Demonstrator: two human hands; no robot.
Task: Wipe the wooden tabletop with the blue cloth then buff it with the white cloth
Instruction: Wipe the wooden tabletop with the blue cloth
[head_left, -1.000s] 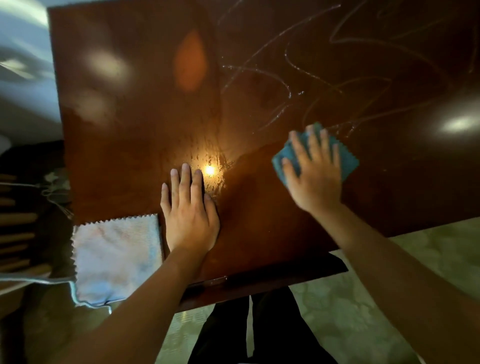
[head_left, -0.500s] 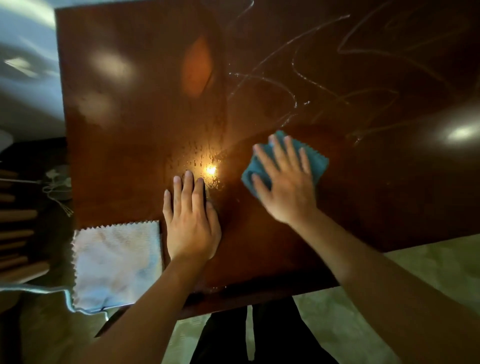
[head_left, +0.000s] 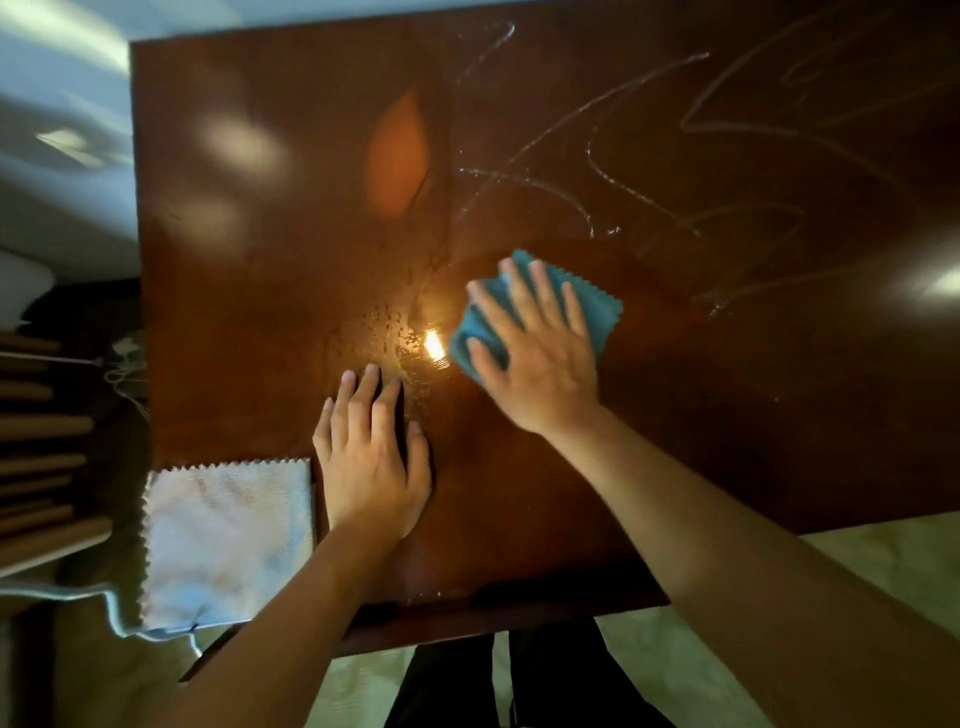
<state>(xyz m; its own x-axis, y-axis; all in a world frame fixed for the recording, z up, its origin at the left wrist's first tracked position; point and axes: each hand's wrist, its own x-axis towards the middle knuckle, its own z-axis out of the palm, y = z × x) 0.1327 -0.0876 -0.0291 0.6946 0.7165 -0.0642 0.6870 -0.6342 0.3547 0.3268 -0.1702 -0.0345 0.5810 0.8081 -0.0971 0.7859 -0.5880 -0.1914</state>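
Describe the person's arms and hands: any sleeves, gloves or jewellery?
Both forearms are bare as far as the picture shows, with no sleeve in view. The left hand and right hand wear no gloves. No rings, watch or bracelet show on the fingers or wrists. The right hand is slightly blurred.

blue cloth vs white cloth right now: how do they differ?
The blue cloth lies mid-table, bunched under the flat right hand; the white cloth lies spread flat at the near left corner, untouched, beside the left hand. The blue cloth looks smaller as folded; the white cloth shows a larger face and overhangs the tabletop edge. Both have zigzag-cut edges.
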